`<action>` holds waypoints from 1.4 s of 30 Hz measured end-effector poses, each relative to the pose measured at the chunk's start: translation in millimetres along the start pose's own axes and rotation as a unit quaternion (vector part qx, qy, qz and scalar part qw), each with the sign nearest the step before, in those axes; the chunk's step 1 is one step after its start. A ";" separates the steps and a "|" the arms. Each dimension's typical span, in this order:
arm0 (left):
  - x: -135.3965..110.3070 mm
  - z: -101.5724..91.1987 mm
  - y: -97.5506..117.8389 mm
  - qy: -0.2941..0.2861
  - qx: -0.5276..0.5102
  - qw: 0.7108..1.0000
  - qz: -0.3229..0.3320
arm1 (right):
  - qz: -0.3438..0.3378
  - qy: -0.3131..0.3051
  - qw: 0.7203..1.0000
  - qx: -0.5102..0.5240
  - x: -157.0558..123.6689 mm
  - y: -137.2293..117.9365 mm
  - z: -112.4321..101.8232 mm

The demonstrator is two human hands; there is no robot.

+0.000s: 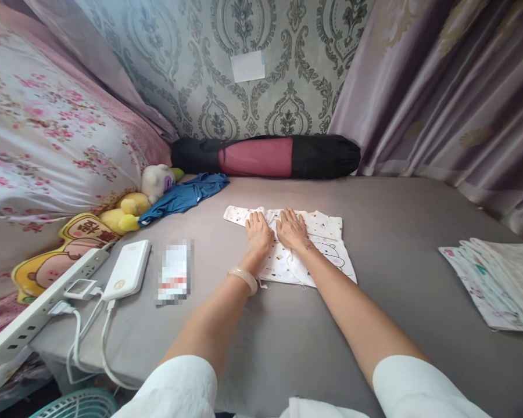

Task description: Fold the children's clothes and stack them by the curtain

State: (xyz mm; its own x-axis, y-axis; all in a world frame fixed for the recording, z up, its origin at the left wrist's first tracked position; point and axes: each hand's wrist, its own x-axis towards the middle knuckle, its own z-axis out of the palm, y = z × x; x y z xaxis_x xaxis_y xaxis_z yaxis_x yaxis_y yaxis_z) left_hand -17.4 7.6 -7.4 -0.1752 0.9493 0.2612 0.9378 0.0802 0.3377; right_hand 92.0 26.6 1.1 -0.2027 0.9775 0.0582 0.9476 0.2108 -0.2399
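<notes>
A small white baby top (326, 229) with a brown speckled print and a bear outline lies spread on the grey sheet. One sleeve points out to the left; the right sleeve appears folded in. My left hand (258, 232), with a pale bangle at the wrist, rests flat on the top's left part, fingers stretched forward. Close beside it my right hand (292, 230) lies flat on the middle of the top, palm down. Neither hand grips the cloth. Thin ties hang from the top's near edge. The cloth beneath both palms is hidden.
Folded baby clothes (497, 284) are stacked at the right. On the left lie a blurred white item (174, 273), a white power bank (128, 270), a power strip (47, 302) with cables, plush toys (124, 213) and a blue cloth (185, 197). A black-and-pink rolled bag (257, 157) lies along the wall.
</notes>
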 end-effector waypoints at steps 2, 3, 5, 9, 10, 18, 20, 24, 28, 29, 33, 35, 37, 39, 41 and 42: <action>-0.8 -0.1 -0.7 -0.006 0.000 1.000 0.002 | -0.001 0.006 1.000 -0.003 -0.7 0.0 0.7; -1.1 -0.2 -0.8 -0.010 0.002 1.000 0.002 | 0.000 0.008 1.000 -0.004 -0.9 0.0 0.7; -1.5 -1.1 -1.0 -0.015 0.009 1.000 0.002 | 0.000 0.010 1.000 -0.006 -1.0 0.1 0.9; 2.1 -7.1 -4.0 -0.032 0.035 0.999 0.017 | -0.003 0.023 1.000 -0.009 -0.4 0.5 4.2; 4.5 -9.6 -6.1 -0.039 0.041 0.998 0.020 | -0.003 0.031 0.999 -0.012 -0.4 0.4 5.3; 33.7 -37.8 -49.8 -0.022 0.091 0.994 -0.061 | -0.120 0.085 0.987 -0.060 -0.9 -1.4 6.0; 39.1 -44.5 -62.9 -0.022 0.096 0.992 -0.085 | -0.123 0.055 0.990 -0.049 -0.2 -0.8 6.3; 47.9 -52.9 -82.1 -0.036 0.091 0.987 -0.129 | -0.095 0.012 0.995 -0.010 0.8 0.4 8.0; 56.4 -54.2 -92.9 -0.054 0.082 0.984 -0.148 | -0.076 0.003 0.997 0.008 0.5 -2.6 3.7; 58.4 -53.9 -94.9 -0.054 0.080 0.983 -0.154 | -0.069 -0.003 0.997 0.014 0.6 -4.2 1.3; 66.7 -51.1 -103.2 -0.056 0.058 0.982 -0.172 | -0.042 -0.021 0.998 0.042 2.2 -12.6 -7.9; 70.2 -49.3 -107.4 -0.061 0.046 0.981 -0.176 | -0.032 -0.016 0.998 0.045 2.3 -16.8 -8.0; 72.9 -47.3 -110.7 -0.066 0.037 0.981 -0.179 | -0.025 0.003 0.999 0.040 1.4 -19.7 -3.9; 74.7 -45.2 -112.6 -0.068 0.030 0.980 -0.182 | -0.026 0.026 0.999 0.031 -0.1 -20.8 2.6; 75.8 -43.0 -113.0 -0.069 0.025 0.980 -0.184 | -0.033 0.041 0.998 0.025 -1.2 -20.3 8.5; 76.3 -41.9 -112.8 -0.068 0.021 0.980 -0.184 | -0.036 0.043 0.998 0.023 -1.4 -19.8 10.5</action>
State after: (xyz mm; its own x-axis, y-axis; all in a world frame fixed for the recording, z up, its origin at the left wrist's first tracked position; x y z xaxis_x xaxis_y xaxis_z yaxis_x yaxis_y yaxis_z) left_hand -149.1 58.2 12.3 -0.4648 0.8854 0.0039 0.8306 0.4345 0.3483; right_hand 70.9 21.1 -4.4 -0.2452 0.9562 0.1599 0.9188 0.2818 -0.2763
